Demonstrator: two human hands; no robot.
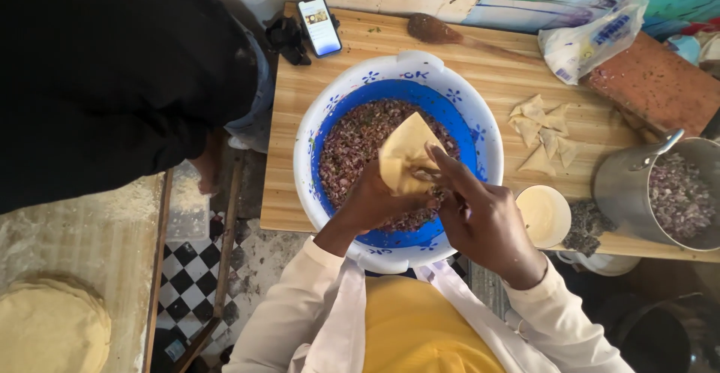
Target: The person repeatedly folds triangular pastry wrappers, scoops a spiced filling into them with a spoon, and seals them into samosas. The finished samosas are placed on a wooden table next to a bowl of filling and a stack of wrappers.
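**A:** Pastry cone (405,159), pale and folded, sits over the middle of the blue-and-white basin (469,114), held up above the chopped reddish filling (352,144). The left hand (375,200) has its grip wrapped around the cone's lower half, fingers pressed together on it. The right hand (480,219) comes in from 4 o'clock, fingertips pinched at the cone's open side, seemingly pushing filling in.

**B:** How far along does it look?

**A:** By my reading, early to middle. A small heap of folded triangles (541,134) lies on the wooden desk (510,73) at 2 o'clock from the basin, so several are done. The basin is well filled, the steel pot (637,185) at 3 o'clock holds more of the same mix, and a stack of round dough sheets (49,328) waits at 8 o'clock, far left. So much is left.

**B:** The cup beside the right wrist?

**A:** A small white cup of pale paste (541,214), touching nothing I can see.

**B:** What can't you tell?

**A:** How full the cone is; the hands cover its mouth. The pot and the dough stack are cut off by the edges. A person in a dark top (112,80) at 10 o'clock hides that corner, beside a phone (319,25).
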